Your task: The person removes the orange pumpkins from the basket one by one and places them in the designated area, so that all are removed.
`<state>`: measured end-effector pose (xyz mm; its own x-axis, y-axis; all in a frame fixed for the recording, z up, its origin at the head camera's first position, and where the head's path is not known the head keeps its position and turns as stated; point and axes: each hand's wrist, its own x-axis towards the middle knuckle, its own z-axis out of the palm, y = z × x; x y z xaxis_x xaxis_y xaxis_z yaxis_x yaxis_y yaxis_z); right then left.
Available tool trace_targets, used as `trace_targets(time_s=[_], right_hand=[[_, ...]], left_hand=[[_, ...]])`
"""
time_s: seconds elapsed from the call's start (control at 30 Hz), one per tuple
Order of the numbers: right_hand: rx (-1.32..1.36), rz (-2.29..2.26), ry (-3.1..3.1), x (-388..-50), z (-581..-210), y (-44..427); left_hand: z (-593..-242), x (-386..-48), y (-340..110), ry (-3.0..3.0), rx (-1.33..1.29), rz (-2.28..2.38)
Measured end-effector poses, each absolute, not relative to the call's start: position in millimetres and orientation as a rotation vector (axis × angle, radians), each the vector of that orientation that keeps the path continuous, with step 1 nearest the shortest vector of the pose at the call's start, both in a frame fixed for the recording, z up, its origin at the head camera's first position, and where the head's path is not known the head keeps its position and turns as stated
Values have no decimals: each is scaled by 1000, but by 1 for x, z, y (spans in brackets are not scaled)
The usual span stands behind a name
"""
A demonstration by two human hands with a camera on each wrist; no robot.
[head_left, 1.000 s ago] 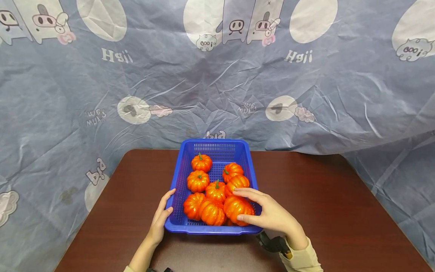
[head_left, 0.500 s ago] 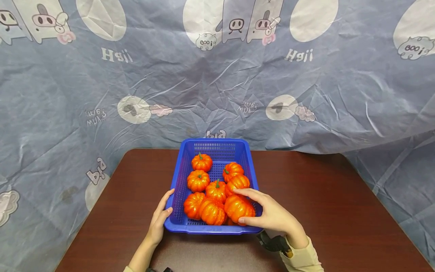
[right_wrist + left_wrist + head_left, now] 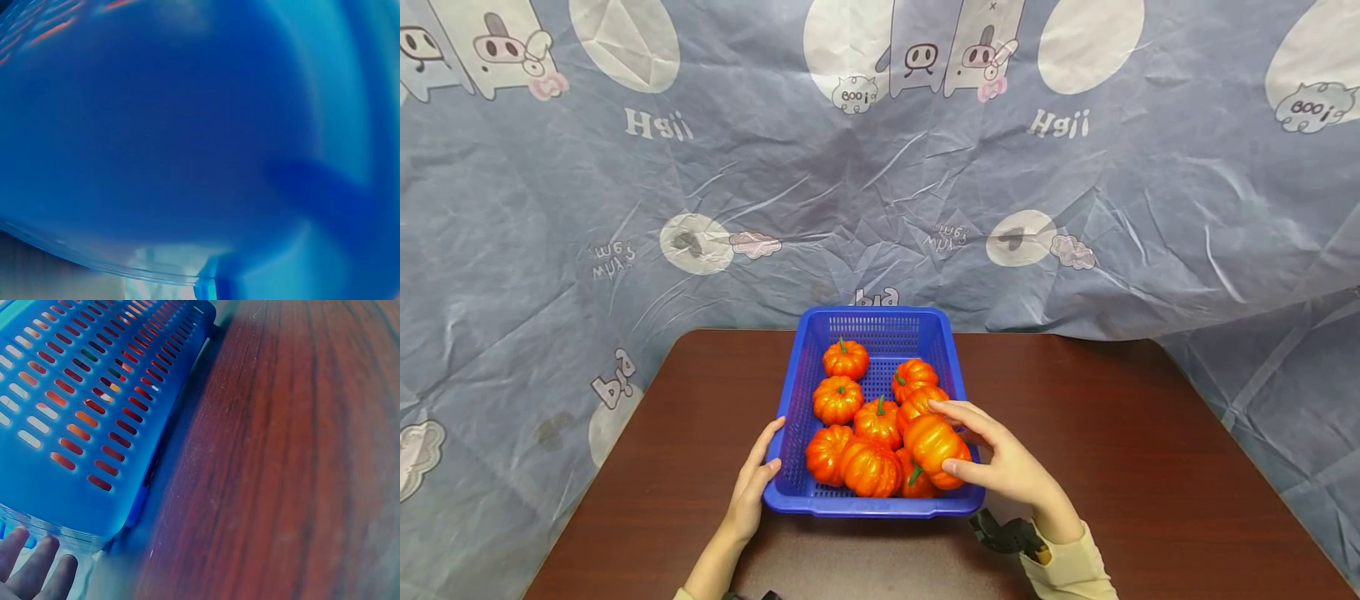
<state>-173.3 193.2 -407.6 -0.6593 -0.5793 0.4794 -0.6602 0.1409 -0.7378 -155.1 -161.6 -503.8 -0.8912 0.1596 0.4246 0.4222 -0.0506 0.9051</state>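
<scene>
A blue basket (image 3: pixel 874 507) holds several shiny orange pumpkins, some with green stems. My right hand (image 3: pixel 1011 462) grips one pumpkin (image 3: pixel 934 446) at the basket's near right, thumb on its near side and fingers on its far side. That pumpkin is tilted, its stem towards the lower left, above another pumpkin (image 3: pixel 912 482). My left hand (image 3: pixel 751 492) rests against the basket's left side with fairly straight fingers. The left wrist view shows its fingertips (image 3: pixel 45 556) by the slotted wall. In the right wrist view the basket wall (image 3: pixel 156 137) fills most of the picture, and the hand is hidden.
The basket stands on a dark brown wooden table (image 3: pixel 1075 417). Behind the table and along its sides hangs a grey-blue cloth (image 3: pixel 865 192) with cartoon prints. Other pumpkins, such as one at the far left (image 3: pixel 846 360), lie inside the basket.
The right hand has lifted and turned the pumpkin slightly to the right, so its stem shows. A pumpkin beneath is more exposed. The left hand and the basket have stayed in place.
</scene>
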Motion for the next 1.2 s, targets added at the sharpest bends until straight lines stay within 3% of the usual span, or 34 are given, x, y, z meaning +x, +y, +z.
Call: trace_targets(time_s=[0.57, 1.2], right_hand=[[1161, 2099, -1807, -187, -414, 210], [468, 2161, -1702, -206, -446, 245]], left_hand=[[-504, -156, -162, -2031, -634, -2056], [-504, -156, -163, -2054, -650, -2074]])
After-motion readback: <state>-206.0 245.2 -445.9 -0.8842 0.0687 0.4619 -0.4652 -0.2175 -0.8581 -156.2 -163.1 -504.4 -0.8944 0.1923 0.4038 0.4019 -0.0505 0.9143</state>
